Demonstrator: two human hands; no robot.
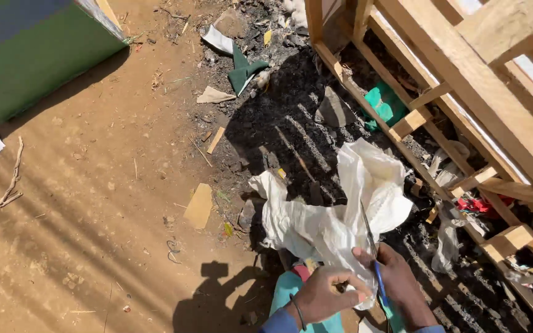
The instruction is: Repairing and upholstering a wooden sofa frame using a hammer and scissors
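- At the six o'clock edge of the view, your left hand (pixel 320 298) pinches a fold of the crumpled white sack (pixel 334 209), which spreads up toward twelve o'clock over the dark ashy ground (pixel 279 117).
- Your right hand (pixel 402 287) is closed around the blue-handled scissors (pixel 372 256), blades pointing to about eleven o'clock and lying on the cloth (whether they are parted, you cannot tell from here).
- Keep the fold taut between thumb and fingers so the blades bite cleanly, and hold those fingers clear of the tips; slack woven cloth tends to fold over the edge instead of cutting.
- The wooden frame (pixel 464 80) runs from twelve to four o'clock, near the sack's far side, and could snag it.
- Scraps lie about: a cardboard piece (pixel 199 205) at nine o'clock, green sheeting (pixel 245 69) at eleven, a teal thing (pixel 288 296) just under your left wrist.
- A green panel (pixel 32 55) stands well apart at ten o'clock.
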